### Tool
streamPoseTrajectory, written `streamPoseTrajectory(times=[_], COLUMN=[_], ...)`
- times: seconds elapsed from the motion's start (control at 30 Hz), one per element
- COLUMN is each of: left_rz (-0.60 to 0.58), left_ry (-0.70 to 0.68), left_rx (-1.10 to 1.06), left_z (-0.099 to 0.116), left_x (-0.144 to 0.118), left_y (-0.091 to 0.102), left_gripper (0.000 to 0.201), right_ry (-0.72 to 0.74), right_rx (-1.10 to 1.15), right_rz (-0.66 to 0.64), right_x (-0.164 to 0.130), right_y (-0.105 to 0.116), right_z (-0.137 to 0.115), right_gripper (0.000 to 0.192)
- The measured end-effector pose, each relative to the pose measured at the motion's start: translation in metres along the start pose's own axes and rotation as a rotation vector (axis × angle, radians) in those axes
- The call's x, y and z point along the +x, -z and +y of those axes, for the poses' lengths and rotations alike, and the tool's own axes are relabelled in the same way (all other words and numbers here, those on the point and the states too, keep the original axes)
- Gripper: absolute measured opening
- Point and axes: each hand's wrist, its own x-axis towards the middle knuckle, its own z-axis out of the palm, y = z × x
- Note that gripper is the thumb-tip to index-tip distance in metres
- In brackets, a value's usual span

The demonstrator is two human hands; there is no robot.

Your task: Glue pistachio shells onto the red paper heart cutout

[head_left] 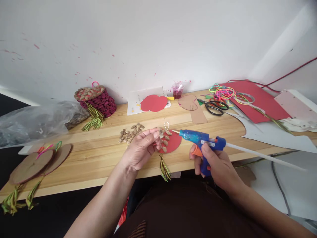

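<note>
Between the thumb and fingers of my left hand (143,145) is a small brownish seed (161,133), held up near the tip of the glue gun. My right hand (218,165) grips a blue glue gun (195,137) with an orange trigger; a long white glue stick (262,155) sticks out of its back. Below and between the hands lies a red cutout (174,142) with several seeds on it, a white loop at its top and a green tassel (165,168) at its lower edge. A pile of loose seeds (131,132) lies left of it, partly behind my left hand.
At left are brown discs with tassels (32,167), a plastic bag (44,122) and a stack of purple-edged pieces (105,102). Along the back are a red paper shape (154,103), a cup of dark red liquid (177,91), black scissors (215,106) and colourful cord (224,93).
</note>
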Motion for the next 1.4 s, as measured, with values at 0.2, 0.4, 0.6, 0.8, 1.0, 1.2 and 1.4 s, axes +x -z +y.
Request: streamPoseTrajectory(times=[0.2, 0.4, 0.6, 0.8, 1.0, 1.2, 1.4], left_rz=[0.124, 0.181, 0.121, 0.051, 0.01, -0.004, -0.036], left_ry=[-0.027, -0.043, -0.242, -0.268, -0.334, -0.355, -0.395], left_rx=[0.493, 1.105, 1.595, 1.744, 1.766, 1.778, 1.785], left_z=[0.017, 0.013, 0.002, -0.008, -0.012, -0.014, -0.018], left_x=[0.021, 0.046, 0.069, 0.072, 0.07, 0.071, 0.071], left_y=[-0.009, -0.018, -0.018, -0.023, -0.022, -0.022, -0.019], left_gripper=[0.016, 0.013, 0.008, 0.01, 0.009, 0.009, 0.011], right_ry=[-0.203, -0.314, -0.415, -0.453, -0.46, -0.5, -0.542], right_rx=[0.407, 0.548, 0.635, 0.682, 0.676, 0.705, 0.717], right_rz=[0.108, 0.115, 0.093, 0.048, 0.035, 0.026, 0.019], right_x=[0.022, 0.04, 0.056, 0.064, 0.066, 0.066, 0.064], right_y=[0.006, 0.006, 0.006, 0.009, 0.01, 0.013, 0.016], right_z=[0.004, 0.004, 0.001, 0.0, 0.001, 0.004, 0.006], right_gripper=[0.049, 0.051, 0.056, 0.053, 0.05, 0.049, 0.049])
